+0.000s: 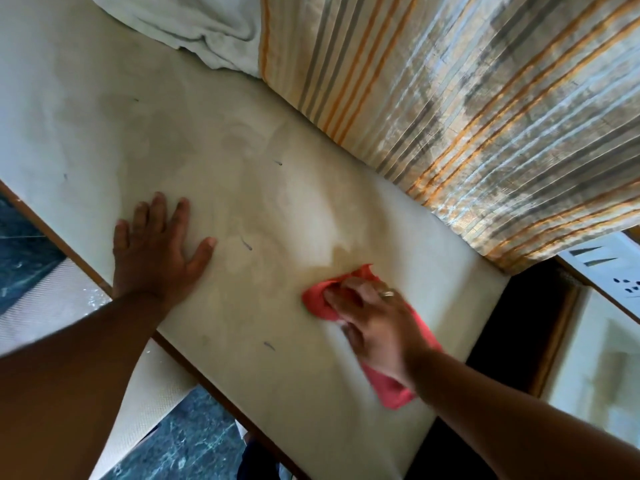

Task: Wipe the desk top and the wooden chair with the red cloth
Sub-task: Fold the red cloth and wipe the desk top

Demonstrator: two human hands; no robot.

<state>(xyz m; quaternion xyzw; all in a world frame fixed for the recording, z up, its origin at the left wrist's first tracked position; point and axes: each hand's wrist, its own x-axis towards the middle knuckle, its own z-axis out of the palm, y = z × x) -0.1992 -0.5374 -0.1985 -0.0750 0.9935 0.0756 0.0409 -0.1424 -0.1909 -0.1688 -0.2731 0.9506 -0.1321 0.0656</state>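
Left hand (157, 251) flat, fingers spread on desk top (242, 188) — right hand (375, 318) grips red cloth (317, 301)

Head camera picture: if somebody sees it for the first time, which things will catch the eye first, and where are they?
The red cloth stands out most, low and right of centre on the pale desk top, bunched under the right hand, which grips it. The left hand rests flat on the desk top near its left edge, fingers spread. Along the far right side hangs a striped curtain in orange and grey.
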